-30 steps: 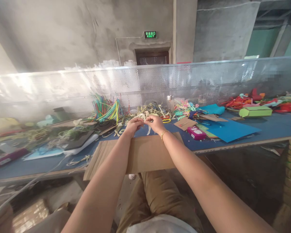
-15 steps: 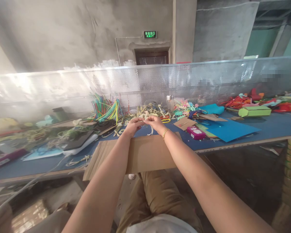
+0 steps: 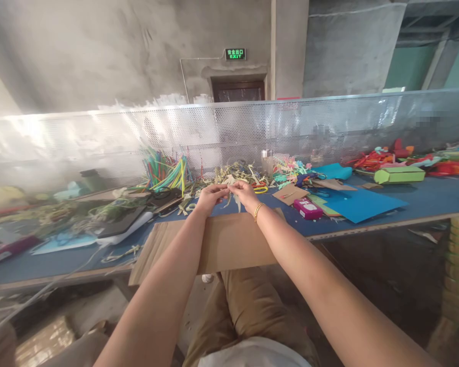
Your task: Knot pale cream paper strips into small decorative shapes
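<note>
My left hand (image 3: 211, 198) and my right hand (image 3: 245, 194) meet fingertip to fingertip over the near edge of the table. Both pinch a thin, pale cream strip (image 3: 237, 204), whose loose ends dangle below the fingers; whether it is husk or paper I cannot make out. Under my forearms lies a flat piece of brown cardboard (image 3: 237, 247), jutting over the table edge toward my lap. Just beyond my fingers sits a heap of dry, pale scraps (image 3: 235, 172), with yellow-handled scissors (image 3: 260, 190) beside it.
Bundled coloured pipe-cleaner-like stems (image 3: 172, 173) stand at the back left. To the right lie a magenta box (image 3: 308, 209), blue sheets (image 3: 367, 204) and a green paper box (image 3: 400, 175). A dark flat board (image 3: 122, 223) is at left. A perforated metal screen (image 3: 199, 127) runs behind the table.
The hanging pale ends have shifted and now show as more than one tail, spread below the fingers. Both hands stay nearly in place, still pinching. The view has moved slightly.
</note>
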Action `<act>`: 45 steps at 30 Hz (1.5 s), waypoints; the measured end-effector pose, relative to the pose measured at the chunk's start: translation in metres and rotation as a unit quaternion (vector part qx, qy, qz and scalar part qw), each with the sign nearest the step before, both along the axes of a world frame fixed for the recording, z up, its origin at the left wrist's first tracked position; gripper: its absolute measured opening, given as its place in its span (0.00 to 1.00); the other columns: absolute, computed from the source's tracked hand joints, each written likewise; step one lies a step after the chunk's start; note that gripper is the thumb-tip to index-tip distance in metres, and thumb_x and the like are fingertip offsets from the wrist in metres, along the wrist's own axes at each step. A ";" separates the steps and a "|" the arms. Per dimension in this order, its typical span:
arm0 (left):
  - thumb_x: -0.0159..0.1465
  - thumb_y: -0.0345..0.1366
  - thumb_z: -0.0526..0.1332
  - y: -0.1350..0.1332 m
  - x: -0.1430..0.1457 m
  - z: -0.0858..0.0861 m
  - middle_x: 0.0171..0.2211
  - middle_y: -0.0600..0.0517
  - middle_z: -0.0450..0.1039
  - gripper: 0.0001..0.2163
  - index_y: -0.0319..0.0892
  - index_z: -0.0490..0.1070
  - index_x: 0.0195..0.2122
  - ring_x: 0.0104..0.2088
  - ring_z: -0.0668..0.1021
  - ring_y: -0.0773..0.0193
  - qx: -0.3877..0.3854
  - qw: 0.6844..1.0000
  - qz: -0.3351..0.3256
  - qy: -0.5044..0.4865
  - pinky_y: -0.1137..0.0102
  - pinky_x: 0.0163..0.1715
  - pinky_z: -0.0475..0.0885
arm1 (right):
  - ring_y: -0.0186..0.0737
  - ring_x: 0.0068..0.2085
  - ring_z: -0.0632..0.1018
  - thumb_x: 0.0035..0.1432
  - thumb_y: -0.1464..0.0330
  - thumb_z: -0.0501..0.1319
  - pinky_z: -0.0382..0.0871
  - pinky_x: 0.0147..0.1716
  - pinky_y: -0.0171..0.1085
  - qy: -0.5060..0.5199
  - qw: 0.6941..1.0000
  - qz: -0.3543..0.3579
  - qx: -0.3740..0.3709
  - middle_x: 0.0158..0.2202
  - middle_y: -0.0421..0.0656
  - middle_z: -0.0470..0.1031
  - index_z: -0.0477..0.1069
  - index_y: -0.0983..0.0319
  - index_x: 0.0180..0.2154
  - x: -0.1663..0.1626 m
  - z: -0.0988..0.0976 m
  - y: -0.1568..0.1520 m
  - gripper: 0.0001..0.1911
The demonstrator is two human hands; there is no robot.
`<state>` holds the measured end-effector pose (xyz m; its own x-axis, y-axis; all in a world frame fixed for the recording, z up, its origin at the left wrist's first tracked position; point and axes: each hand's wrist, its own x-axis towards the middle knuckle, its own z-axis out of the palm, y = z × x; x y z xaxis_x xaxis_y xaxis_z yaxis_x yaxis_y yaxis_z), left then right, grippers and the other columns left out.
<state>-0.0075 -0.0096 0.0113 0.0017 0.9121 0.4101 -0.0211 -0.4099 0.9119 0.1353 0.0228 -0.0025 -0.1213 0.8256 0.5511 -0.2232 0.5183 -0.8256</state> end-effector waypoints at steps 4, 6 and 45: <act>0.43 0.39 0.74 -0.001 0.001 -0.001 0.23 0.53 0.73 0.18 0.37 0.76 0.33 0.21 0.72 0.72 -0.006 1.000 -0.014 -0.019 0.78 0.19 0.63 | 0.32 0.26 0.66 0.44 0.56 0.65 0.60 0.29 0.33 -0.019 1.000 -0.003 0.007 0.22 0.35 0.66 0.68 0.60 0.23 0.000 -0.001 0.001 0.15; 0.44 0.39 0.74 -0.001 0.001 -0.001 0.22 0.53 0.73 0.17 0.38 0.75 0.32 0.19 0.71 0.74 -0.019 0.999 -0.026 -0.019 0.79 0.17 0.61 | 0.32 0.26 0.66 0.45 0.57 0.64 0.60 0.29 0.33 -0.029 0.999 -0.004 0.016 0.21 0.35 0.66 0.68 0.61 0.23 0.000 -0.001 0.001 0.14; 0.45 0.36 0.69 0.004 -0.009 0.001 0.15 0.58 0.63 0.11 0.39 0.70 0.27 0.13 0.61 0.76 -0.072 0.995 0.008 -0.074 0.80 0.12 0.47 | 0.37 0.40 0.75 0.55 0.77 0.56 0.66 0.44 0.37 -0.232 0.931 -0.148 0.239 0.38 0.41 0.76 0.73 0.58 0.41 0.007 0.009 -0.016 0.15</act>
